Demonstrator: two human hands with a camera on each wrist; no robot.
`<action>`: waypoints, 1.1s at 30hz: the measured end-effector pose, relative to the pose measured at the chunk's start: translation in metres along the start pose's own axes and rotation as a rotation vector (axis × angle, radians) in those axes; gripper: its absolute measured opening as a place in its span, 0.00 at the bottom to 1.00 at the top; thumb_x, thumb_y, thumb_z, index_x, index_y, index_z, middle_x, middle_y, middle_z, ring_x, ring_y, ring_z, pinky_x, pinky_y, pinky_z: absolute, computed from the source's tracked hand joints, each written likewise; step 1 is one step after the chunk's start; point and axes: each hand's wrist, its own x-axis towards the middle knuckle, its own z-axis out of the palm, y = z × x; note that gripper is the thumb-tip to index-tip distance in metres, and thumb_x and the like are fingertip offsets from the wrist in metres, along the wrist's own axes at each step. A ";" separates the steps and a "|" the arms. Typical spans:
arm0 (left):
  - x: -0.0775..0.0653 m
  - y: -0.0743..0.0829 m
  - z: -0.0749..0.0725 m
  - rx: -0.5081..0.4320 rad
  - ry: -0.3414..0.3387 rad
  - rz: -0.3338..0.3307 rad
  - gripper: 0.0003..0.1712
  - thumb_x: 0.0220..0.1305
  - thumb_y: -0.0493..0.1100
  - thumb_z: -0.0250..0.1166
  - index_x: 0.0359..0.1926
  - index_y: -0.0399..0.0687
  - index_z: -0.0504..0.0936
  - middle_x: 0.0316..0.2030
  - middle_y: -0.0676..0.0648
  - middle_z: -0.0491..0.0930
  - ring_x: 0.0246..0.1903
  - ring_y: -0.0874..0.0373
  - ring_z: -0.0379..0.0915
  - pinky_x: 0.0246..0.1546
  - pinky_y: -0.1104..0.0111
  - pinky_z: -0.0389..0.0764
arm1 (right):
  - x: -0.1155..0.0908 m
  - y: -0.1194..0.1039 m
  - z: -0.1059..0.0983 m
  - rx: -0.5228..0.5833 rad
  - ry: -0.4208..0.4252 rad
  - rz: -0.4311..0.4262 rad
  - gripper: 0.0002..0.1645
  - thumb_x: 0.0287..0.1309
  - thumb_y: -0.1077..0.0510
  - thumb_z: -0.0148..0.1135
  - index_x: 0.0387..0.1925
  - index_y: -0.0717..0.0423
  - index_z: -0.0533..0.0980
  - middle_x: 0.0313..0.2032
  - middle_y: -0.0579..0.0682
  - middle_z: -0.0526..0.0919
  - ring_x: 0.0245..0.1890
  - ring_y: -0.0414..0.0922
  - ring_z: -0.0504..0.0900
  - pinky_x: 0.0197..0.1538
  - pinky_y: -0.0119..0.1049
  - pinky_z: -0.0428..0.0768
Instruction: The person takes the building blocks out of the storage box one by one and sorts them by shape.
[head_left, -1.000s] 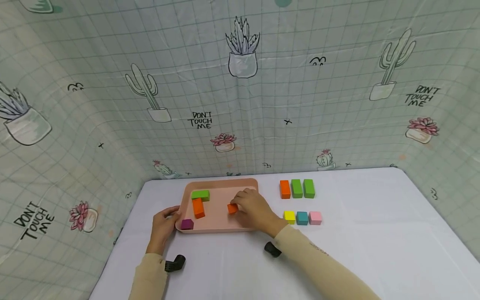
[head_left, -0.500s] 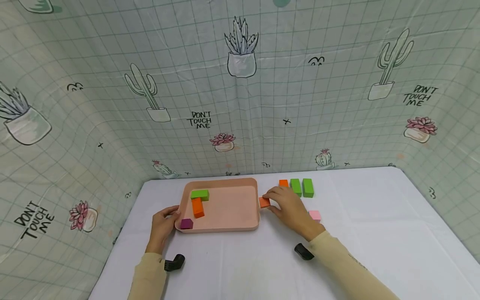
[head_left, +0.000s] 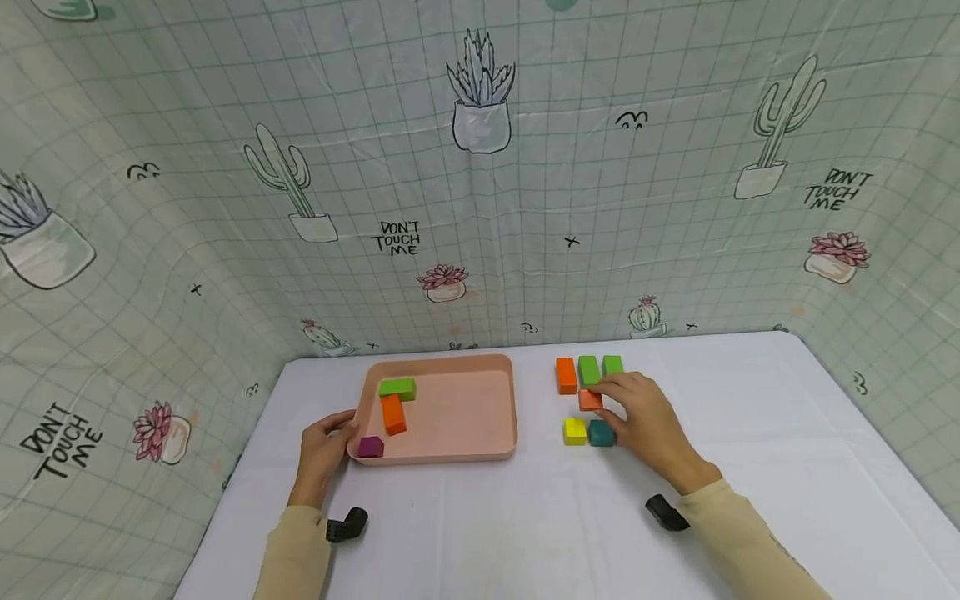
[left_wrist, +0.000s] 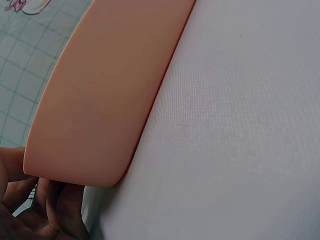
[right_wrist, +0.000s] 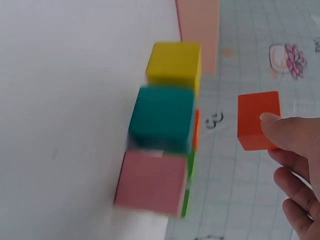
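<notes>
In the head view my right hand pinches an orange cube between thumb and fingers. The cube hangs over the blocks right of the tray; the right wrist view shows the thumb across the orange cube. Below it are a yellow cube and a teal cube; a pink cube appears in the right wrist view, hidden by the hand in the head view. My left hand grips the left end of the pink tray, thumb at the rim and fingers against the outer wall.
Inside the tray lie a green block, an orange block and a purple cube. Behind the cubes stand another orange block and two green blocks. A patterned cloth rises behind the white table.
My right hand has carried the orange cube from inside the tray, over its right rim, to the blocks on the right. The left hand has stayed at the tray's left end.
</notes>
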 end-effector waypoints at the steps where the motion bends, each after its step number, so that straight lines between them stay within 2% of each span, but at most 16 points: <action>1: 0.000 0.000 0.000 -0.001 0.000 0.004 0.21 0.75 0.35 0.60 0.64 0.26 0.79 0.53 0.32 0.78 0.48 0.52 0.69 0.35 0.80 0.74 | -0.003 0.004 -0.003 -0.007 -0.001 0.013 0.26 0.42 0.73 0.83 0.48 0.63 0.86 0.45 0.56 0.88 0.48 0.57 0.83 0.55 0.57 0.80; 12: -0.001 0.003 -0.002 -0.015 0.001 0.025 0.21 0.75 0.35 0.61 0.63 0.25 0.79 0.48 0.36 0.80 0.39 0.62 0.70 0.33 0.78 0.75 | -0.035 0.040 -0.031 -0.057 0.002 0.113 0.26 0.43 0.74 0.80 0.48 0.63 0.86 0.45 0.57 0.87 0.48 0.59 0.81 0.54 0.59 0.76; 17: 0.000 0.003 -0.002 -0.011 0.003 0.021 0.21 0.75 0.35 0.62 0.62 0.25 0.80 0.47 0.37 0.80 0.38 0.62 0.70 0.32 0.78 0.75 | -0.049 0.050 -0.035 -0.076 -0.024 0.157 0.24 0.44 0.74 0.79 0.47 0.63 0.86 0.45 0.57 0.88 0.48 0.59 0.81 0.53 0.59 0.77; 25: 0.001 0.001 -0.001 -0.008 0.006 0.016 0.21 0.75 0.36 0.62 0.62 0.25 0.80 0.47 0.37 0.81 0.39 0.61 0.69 0.32 0.78 0.74 | -0.063 0.055 -0.042 -0.074 -0.095 0.199 0.23 0.46 0.72 0.80 0.47 0.63 0.86 0.45 0.57 0.88 0.48 0.59 0.82 0.52 0.61 0.78; 33: 0.001 0.000 -0.001 0.002 0.004 0.013 0.21 0.75 0.35 0.61 0.62 0.25 0.80 0.49 0.35 0.80 0.41 0.60 0.69 0.33 0.78 0.74 | -0.067 0.058 -0.042 -0.068 -0.133 0.189 0.24 0.45 0.71 0.81 0.48 0.62 0.86 0.45 0.57 0.88 0.48 0.59 0.82 0.52 0.62 0.79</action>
